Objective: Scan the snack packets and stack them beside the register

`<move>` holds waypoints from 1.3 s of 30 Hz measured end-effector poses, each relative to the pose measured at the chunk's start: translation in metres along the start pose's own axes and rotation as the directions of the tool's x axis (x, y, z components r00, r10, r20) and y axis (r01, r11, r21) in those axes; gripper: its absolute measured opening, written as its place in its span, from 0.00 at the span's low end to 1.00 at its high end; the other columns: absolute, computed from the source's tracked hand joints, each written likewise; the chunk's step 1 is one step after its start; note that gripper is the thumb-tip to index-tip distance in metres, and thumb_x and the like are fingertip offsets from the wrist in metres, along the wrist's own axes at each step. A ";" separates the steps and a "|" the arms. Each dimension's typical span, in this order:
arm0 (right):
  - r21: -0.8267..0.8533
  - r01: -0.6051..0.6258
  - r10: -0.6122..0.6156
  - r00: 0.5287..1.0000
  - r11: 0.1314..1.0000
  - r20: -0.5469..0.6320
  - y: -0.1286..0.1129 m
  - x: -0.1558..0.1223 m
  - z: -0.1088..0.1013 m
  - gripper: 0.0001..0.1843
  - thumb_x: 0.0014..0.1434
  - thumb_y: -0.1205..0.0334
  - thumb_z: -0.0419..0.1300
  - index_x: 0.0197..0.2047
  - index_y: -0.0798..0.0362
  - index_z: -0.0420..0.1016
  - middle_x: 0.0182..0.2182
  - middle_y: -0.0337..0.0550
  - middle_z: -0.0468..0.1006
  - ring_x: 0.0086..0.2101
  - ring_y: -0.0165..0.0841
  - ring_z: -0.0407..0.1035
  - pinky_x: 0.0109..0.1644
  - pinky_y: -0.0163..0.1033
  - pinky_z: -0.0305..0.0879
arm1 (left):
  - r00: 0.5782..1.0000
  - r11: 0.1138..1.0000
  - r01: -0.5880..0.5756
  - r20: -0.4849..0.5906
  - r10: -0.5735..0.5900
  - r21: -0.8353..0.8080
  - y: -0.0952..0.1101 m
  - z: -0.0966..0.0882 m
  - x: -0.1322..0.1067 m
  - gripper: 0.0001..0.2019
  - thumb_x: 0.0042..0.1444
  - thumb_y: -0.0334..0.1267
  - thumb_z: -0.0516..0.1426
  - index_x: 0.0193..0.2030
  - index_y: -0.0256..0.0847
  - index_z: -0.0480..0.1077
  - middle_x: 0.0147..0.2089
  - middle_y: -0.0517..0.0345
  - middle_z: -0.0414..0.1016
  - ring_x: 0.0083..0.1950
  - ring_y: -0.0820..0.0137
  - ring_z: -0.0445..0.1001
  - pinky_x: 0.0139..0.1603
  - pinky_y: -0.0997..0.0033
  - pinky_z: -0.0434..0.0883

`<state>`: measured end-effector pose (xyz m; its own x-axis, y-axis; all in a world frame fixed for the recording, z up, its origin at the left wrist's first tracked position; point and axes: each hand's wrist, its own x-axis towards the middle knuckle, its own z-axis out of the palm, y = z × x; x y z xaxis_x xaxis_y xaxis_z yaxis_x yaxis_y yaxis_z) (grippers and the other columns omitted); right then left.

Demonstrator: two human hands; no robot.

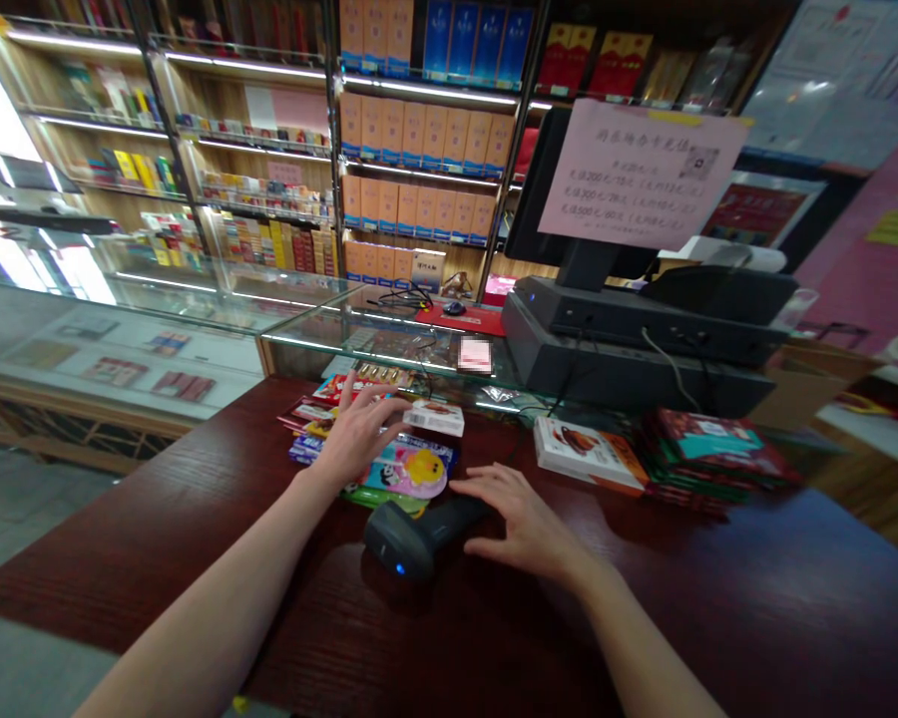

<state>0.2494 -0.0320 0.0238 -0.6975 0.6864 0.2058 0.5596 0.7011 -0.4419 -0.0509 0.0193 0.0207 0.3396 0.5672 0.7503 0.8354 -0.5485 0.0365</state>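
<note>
My left hand (pixel 355 434) rests with spread fingers on a pile of colourful snack packets (pixel 321 419), its fingertips reaching the edge of a small white box (pixel 434 418). The hand does not visibly grip the box. A pink packet with a yellow cartoon duck (pixel 411 471) lies just below it. My right hand (pixel 520 514) lies flat and open on the dark wood counter (pixel 157 529), with its fingertips at the rear end of a black handheld barcode scanner (pixel 415 534). A blue light glows on the scanner's head.
A stack of green and red packets (pixel 718 459) and a white-and-orange box (pixel 590 454) lie to the right. Behind them stand a black till (pixel 636 349) and a glass display counter (pixel 389 334), with a pink paper notice (pixel 640 175) and stocked shelves beyond.
</note>
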 end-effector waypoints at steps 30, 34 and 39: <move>-0.018 0.025 -0.027 0.983 1.000 -0.181 -0.004 -0.002 -0.004 0.31 0.63 0.61 0.62 0.68 0.43 0.64 0.52 0.47 0.74 0.54 0.43 0.67 0.61 0.51 0.62 | 0.995 0.995 0.097 -0.002 -0.097 0.003 0.002 -0.003 0.001 0.10 0.63 0.41 0.59 0.50 0.47 0.74 0.51 0.54 0.80 0.58 0.61 0.75 0.76 0.35 0.37; -0.005 -0.030 0.028 0.981 1.000 -0.190 -0.001 -0.002 -0.006 0.31 0.63 0.61 0.63 0.68 0.45 0.64 0.52 0.47 0.74 0.54 0.43 0.67 0.61 0.50 0.63 | 0.995 0.995 0.104 0.006 -0.104 0.002 0.003 -0.002 0.001 0.10 0.63 0.40 0.58 0.50 0.47 0.75 0.51 0.54 0.80 0.58 0.61 0.75 0.76 0.34 0.37; -0.002 -0.041 0.040 0.984 0.999 -0.172 0.002 -0.002 -0.005 0.31 0.61 0.58 0.65 0.66 0.46 0.65 0.54 0.48 0.75 0.55 0.43 0.67 0.61 0.50 0.61 | 0.995 0.995 0.099 -0.018 -0.099 0.001 0.002 -0.001 0.000 0.10 0.64 0.41 0.58 0.52 0.47 0.74 0.52 0.53 0.80 0.59 0.62 0.75 0.76 0.35 0.37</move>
<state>0.2537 -0.0309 0.0266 -0.5866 0.7372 0.3353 0.5889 0.6725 -0.4483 -0.0495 0.0177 0.0215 0.2476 0.6076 0.7547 0.8654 -0.4889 0.1097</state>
